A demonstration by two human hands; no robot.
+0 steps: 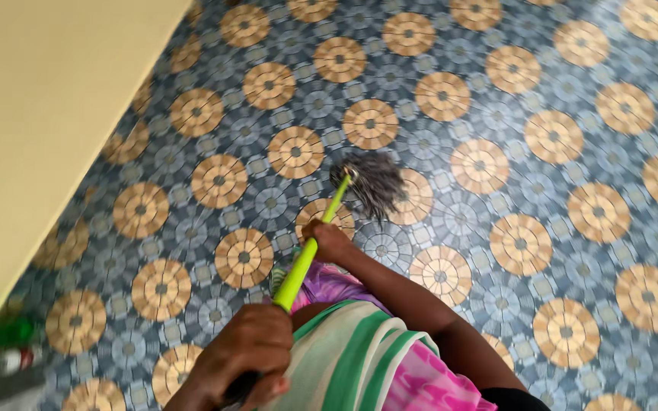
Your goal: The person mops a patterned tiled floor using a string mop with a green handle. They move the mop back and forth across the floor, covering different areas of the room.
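Mopping patterned floor [557, 91]. Left hand [249, 350] clenched on near end of green mop handle [306, 262]; right hand [327, 237] gripping farther down. Grey mop head [375, 183] on tiles, mid-scene. Best: steady overlapping strokes, even pressure.

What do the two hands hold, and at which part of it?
Both hold the mop by its green handle: the left hand near the upper end, the right hand lower down.

A draped garment [352, 358] with green and cream stripes covers the person, bright pink and purple cloth [420, 384] showing beside the stripes
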